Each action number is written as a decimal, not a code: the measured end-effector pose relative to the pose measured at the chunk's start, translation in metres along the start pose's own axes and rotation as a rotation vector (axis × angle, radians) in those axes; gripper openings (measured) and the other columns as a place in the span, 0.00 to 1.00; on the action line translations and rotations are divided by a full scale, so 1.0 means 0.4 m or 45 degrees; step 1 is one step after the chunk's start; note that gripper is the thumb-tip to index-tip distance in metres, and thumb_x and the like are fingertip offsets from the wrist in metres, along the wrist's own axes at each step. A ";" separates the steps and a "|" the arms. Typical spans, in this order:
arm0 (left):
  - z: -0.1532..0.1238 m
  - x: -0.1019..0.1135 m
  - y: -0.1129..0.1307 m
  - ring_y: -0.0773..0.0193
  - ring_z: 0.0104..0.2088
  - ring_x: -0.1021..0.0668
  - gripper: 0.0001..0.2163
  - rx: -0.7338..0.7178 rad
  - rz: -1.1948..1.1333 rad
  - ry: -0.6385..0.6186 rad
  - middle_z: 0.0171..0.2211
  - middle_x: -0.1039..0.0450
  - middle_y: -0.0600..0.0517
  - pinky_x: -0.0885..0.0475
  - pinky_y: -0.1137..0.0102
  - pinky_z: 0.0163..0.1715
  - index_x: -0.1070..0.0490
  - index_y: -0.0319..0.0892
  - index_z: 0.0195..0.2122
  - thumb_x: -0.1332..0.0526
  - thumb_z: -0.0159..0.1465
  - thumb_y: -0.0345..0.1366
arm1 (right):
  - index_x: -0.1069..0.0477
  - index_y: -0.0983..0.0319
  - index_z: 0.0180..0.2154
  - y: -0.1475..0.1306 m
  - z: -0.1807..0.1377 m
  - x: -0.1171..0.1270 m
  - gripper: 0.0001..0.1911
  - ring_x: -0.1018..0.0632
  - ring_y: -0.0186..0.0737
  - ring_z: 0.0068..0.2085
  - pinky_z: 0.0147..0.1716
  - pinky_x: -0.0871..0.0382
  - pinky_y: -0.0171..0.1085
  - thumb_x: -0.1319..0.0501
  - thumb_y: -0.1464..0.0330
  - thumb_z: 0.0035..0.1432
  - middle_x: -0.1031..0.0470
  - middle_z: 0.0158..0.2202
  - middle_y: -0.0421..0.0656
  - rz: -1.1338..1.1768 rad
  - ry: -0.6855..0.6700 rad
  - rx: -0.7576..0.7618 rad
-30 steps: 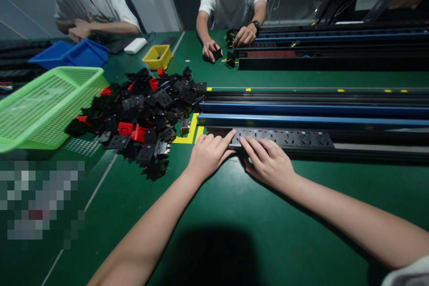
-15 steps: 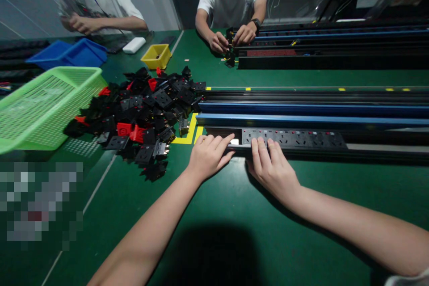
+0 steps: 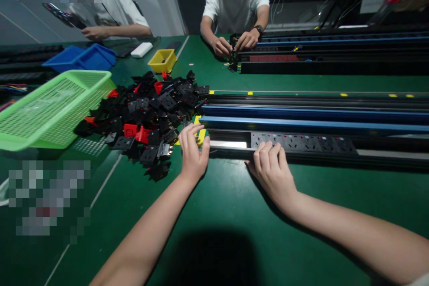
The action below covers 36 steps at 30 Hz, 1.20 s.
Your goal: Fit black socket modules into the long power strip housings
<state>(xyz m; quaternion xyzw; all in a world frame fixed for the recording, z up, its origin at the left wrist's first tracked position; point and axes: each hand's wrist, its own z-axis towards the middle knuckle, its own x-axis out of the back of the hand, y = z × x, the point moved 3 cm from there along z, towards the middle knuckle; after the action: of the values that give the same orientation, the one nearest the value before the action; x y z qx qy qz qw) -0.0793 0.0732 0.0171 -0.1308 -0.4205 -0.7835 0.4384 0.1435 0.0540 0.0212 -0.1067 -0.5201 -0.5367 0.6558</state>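
Note:
My left hand (image 3: 194,154) is at the left end of a long black power strip channel (image 3: 228,152), fingers and thumb apart, beside the yellow tape corner (image 3: 202,136). Whether its fingertips touch anything there is hidden. My right hand (image 3: 275,170) grips the channel's front wall, fingers curled over the top onto the socket modules and thumb low on the near side. A row of black socket modules (image 3: 303,142) with small red dots sits inside the channel. Left of this row, a short stretch of the channel shows its pale inside. Loose black and red socket modules (image 3: 144,111) lie heaped left of my left hand.
Blue rails (image 3: 301,124) lie parallel behind the channel. A green basket (image 3: 56,138), a yellow bin (image 3: 162,60) and blue trays (image 3: 78,58) stand at left. Across the table, a person's hands (image 3: 234,44) handle small wired parts near other black rails; another person sits at back left.
My left hand has moved left off the channel wall, its fingers spreading, uncovering the channel's left end. My right hand stays on the same part of the strip. The whole view has shifted slightly.

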 end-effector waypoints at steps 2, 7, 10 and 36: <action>0.004 0.002 -0.021 0.53 0.62 0.34 0.15 0.118 -0.068 0.066 0.59 0.37 0.37 0.29 0.59 0.53 0.37 0.41 0.56 0.47 0.70 0.40 | 0.38 0.82 0.60 -0.005 0.001 0.003 0.29 0.24 0.65 0.50 0.49 0.31 0.57 0.48 0.64 0.68 0.25 0.49 0.68 0.049 0.005 -0.040; 0.012 0.000 -0.058 0.55 0.64 0.35 0.16 0.281 -0.159 0.071 0.64 0.43 0.36 0.30 0.59 0.57 0.38 0.42 0.57 0.45 0.69 0.39 | 0.35 0.83 0.56 -0.011 0.004 0.002 0.27 0.23 0.63 0.48 0.48 0.30 0.56 0.48 0.65 0.68 0.25 0.48 0.68 -0.016 0.000 -0.040; 0.012 -0.003 -0.067 0.55 0.64 0.34 0.16 0.366 -0.242 0.055 0.65 0.42 0.35 0.30 0.59 0.58 0.38 0.41 0.56 0.44 0.68 0.38 | 0.33 0.82 0.55 -0.015 0.009 0.002 0.25 0.23 0.61 0.48 0.48 0.29 0.55 0.48 0.66 0.68 0.24 0.48 0.67 -0.075 -0.030 -0.049; 0.001 -0.008 -0.047 0.58 0.54 0.24 0.14 0.389 -0.328 -0.006 0.54 0.29 0.43 0.28 0.63 0.53 0.35 0.42 0.53 0.44 0.68 0.40 | 0.43 0.71 0.63 -0.055 0.026 -0.010 0.24 0.21 0.62 0.50 0.46 0.28 0.61 0.54 0.79 0.66 0.25 0.51 0.66 -0.058 -0.079 -0.230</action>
<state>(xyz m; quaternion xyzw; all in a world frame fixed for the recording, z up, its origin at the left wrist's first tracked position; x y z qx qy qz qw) -0.0924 0.0802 0.0053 -0.0096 -0.5488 -0.7598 0.3483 0.1203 0.0549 0.0134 -0.1703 -0.4920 -0.5927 0.6146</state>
